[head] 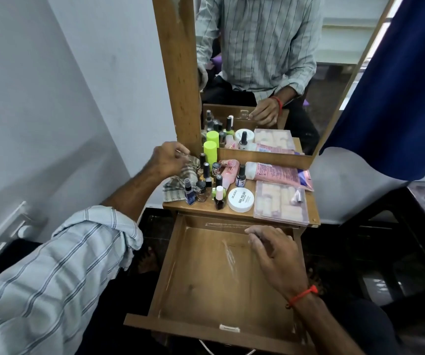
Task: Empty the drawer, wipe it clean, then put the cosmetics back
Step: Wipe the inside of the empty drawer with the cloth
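Below the dresser shelf, the drawer (221, 275) is standing pulled fully out and bare, its wooden floor showing pale smears and dust, so the emptying looks done and the wiping looks to be the step in hand. Over its far right corner the person's right hand (274, 254) is hovering with the fingers relaxed and spread, gripping nothing; whether the fingertips are touching the wood I cannot tell. It seems to be waiting there, perhaps to steady the drawer. Up on the shelf (242, 213), the left hand (169, 158) is reaching to the back left corner and curling its fingers round the checked cloth (180, 179), which is lying crumpled against the mirror frame (178, 73), probably to bring it down for wiping. All the cosmetics are sitting crowded on that shelf, parked out of the drawer: small nail polish bottles (206, 183) just beside the cloth, two lime green bottles (211, 151) behind them, a white nail polish remover tub (241, 199) at the front, a pink tube (273, 172) lying flat, and a clear plastic box (280, 202) at the right edge. Since the bottles are standing so close to the cloth, lifting it carelessly could topple them.
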Motion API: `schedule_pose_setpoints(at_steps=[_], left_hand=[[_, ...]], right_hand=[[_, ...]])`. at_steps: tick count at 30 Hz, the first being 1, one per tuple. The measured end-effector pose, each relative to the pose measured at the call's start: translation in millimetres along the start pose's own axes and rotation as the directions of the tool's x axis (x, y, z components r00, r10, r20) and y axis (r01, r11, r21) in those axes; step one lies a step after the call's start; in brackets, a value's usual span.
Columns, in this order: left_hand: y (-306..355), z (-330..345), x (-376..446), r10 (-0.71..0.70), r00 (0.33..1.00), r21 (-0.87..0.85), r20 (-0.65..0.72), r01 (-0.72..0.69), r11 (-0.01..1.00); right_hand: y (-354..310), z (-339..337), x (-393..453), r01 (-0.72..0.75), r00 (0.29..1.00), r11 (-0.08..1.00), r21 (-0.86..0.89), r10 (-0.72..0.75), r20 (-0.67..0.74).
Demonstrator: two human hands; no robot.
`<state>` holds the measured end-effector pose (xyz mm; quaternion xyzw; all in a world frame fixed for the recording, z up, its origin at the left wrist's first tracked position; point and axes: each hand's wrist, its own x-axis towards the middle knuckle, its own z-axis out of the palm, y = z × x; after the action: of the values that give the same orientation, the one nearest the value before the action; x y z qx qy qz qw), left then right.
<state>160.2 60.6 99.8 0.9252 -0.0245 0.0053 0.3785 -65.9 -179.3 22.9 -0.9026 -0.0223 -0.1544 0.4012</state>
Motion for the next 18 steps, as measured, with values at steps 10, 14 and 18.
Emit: schedule_pose_setpoints(at_steps=[10,14,18], left_hand=[[-38,27,2,-0.434,0.901,-0.107,-0.005,0.431,0.896],[-39,35,4,-0.315,0.932,-0.149,-0.18,0.29,0.945],[-42,30,1,-0.294,0.919,-0.262,-0.264,0.225,0.938]], right_hand=[[-3,7,-1,-0.015,0.998,0.999,0.048,0.013,0.055],[0,9,-3,-0.033,0.993,0.999,0.037,0.029,0.112],[2,11,-5,-0.039,0.992,0.997,0.067,0.031,0.126]])
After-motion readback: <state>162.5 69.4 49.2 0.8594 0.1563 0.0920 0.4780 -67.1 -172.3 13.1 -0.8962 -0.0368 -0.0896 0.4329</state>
